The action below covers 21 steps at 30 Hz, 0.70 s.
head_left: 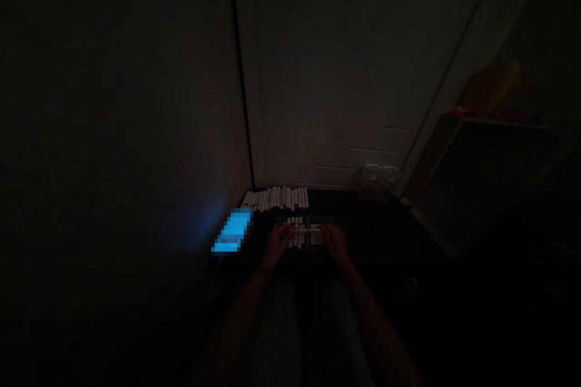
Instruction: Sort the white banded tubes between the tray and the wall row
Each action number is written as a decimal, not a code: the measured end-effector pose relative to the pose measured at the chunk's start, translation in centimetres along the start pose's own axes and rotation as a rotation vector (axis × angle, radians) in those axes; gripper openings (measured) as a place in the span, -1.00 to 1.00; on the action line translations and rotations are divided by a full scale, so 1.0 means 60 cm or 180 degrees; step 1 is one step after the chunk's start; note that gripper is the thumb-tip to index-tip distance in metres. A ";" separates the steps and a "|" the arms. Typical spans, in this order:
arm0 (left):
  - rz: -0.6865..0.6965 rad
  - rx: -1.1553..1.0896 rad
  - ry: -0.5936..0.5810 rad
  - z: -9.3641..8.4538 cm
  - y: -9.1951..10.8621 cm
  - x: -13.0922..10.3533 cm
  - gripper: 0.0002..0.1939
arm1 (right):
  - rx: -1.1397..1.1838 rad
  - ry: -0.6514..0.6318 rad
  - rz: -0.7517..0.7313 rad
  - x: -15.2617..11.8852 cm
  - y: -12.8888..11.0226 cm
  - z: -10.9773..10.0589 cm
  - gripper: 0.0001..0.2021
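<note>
Head view: 2 hands (334,240) pinch pale stick (307,230), ends hidden.

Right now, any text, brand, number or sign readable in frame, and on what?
None readable; the scene is too dark.
Two clear containers at the back: marks on their fronts, too small and dim to read.
Lit blue screen: pixelated, no words legible.
White markers in the back row: no print can be made out.
Thin white stick between the hands: no lettering discernible.
</note>
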<state>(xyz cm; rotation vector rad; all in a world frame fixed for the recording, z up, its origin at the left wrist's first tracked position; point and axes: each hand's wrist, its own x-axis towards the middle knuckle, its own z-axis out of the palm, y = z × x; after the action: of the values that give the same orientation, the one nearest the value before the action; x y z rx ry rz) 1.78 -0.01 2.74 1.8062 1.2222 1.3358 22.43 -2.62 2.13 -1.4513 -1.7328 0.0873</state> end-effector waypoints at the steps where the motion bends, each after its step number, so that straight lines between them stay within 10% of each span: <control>1: -0.0027 -0.0034 0.0016 0.001 0.000 0.000 -0.71 | -0.0015 0.0003 0.0004 0.001 0.001 0.001 -0.68; 21: -0.0064 -0.0091 0.0185 -0.003 0.011 -0.004 -0.72 | -0.0379 0.0003 0.0323 -0.004 -0.001 0.001 -0.61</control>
<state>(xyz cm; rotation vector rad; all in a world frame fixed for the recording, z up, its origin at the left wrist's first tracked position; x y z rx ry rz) 1.81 -0.50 3.27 1.7421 1.2421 1.3964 22.35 -2.81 1.98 -1.6259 -1.6875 0.0381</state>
